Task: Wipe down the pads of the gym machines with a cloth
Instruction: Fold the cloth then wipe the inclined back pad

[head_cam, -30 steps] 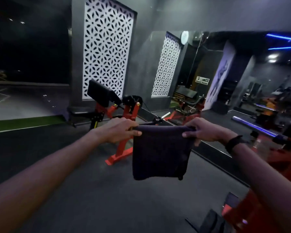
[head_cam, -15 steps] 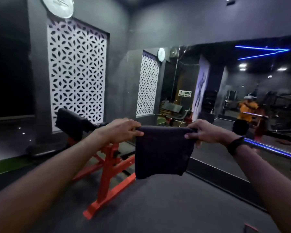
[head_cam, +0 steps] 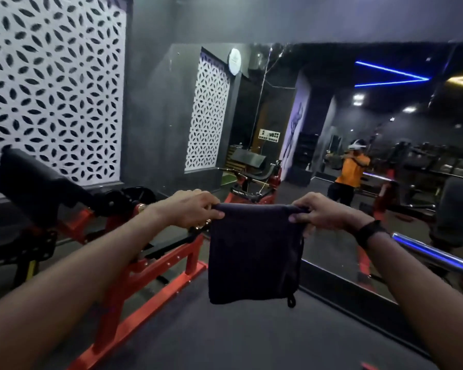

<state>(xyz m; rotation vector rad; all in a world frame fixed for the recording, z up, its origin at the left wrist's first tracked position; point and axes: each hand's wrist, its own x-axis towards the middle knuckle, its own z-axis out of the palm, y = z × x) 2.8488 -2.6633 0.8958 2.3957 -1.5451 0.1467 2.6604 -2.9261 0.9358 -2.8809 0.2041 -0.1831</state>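
Pinching the dark cloth [head_cam: 254, 252] by its top corners: left hand [head_cam: 191, 209], right hand [head_cam: 320, 212].

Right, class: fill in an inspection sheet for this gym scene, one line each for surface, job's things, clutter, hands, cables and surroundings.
Surface: dark floor, nothing lying on the visible part.
Job's things: dark cloth hangs folded in the air; black pad on the red-framed machine at left, not touched.
Clutter: nothing seen.
Hands: left hand and right hand each pinch a top corner of the cloth.
Cables: nothing seen clearly.
Surroundings: white patterned panel, wall mirror reflecting a person in orange, chrome bar at right.
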